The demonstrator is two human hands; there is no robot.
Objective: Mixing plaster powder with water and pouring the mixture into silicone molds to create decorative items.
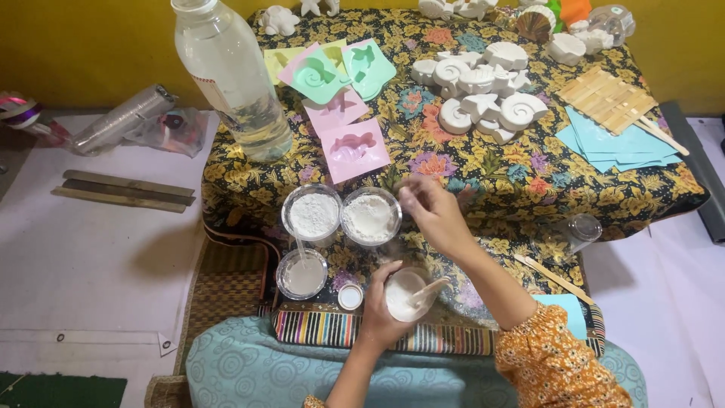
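Before you lies a floral cloth bearing a tall clear plastic bottle of water, then a heap of white plaster shell casts, pastel moulds, and two clear cups of white powder. Your left hand wraps around a small cup of white paste with a wooden stick in it. Your right hand hovers beside the powder cups, fingertips pinched; what they hold is blurred.

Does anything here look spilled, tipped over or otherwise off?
Nothing stands out. The left hand holds a cup of white mix upright with a stick in it. Both powder cups stand upright, no spill visible on the floral cloth.
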